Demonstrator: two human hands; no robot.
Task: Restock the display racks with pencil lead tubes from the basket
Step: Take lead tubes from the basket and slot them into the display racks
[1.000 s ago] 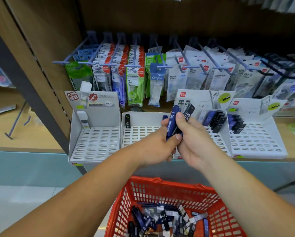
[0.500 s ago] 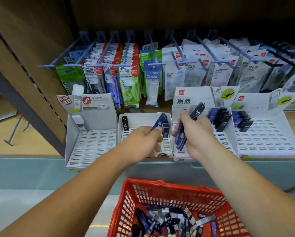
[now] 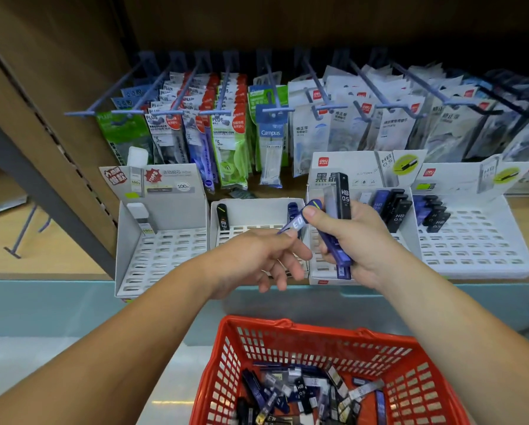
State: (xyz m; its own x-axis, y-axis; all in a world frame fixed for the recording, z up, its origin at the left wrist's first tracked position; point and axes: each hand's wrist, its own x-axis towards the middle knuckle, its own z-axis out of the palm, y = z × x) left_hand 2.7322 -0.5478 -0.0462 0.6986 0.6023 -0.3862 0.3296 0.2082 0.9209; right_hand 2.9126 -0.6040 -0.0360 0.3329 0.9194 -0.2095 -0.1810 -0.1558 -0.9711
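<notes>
Your left hand (image 3: 257, 259) is back from the middle rack (image 3: 251, 211), where a slotted tube (image 3: 292, 209) now stands. It pinches the next blue tube (image 3: 293, 224) off the bundle (image 3: 344, 197) gripped in your right hand (image 3: 355, 240). Plenty more wait in the basket (image 3: 287, 328).

Two bare forearms in view. Left forearm (image 3: 119, 342) from the lower left corner of the frame, right forearm (image 3: 459, 326) from the lower right corner, both uncovered all the way to the frame's edge. Smooth and fairly slim, widening toward the elbows. Left hand (image 3: 257, 259) and right hand (image 3: 361, 243) bare at mid-frame. Short, plain nail on the right thumb (image 3: 309, 211); knuckles lightly creased.
</notes>
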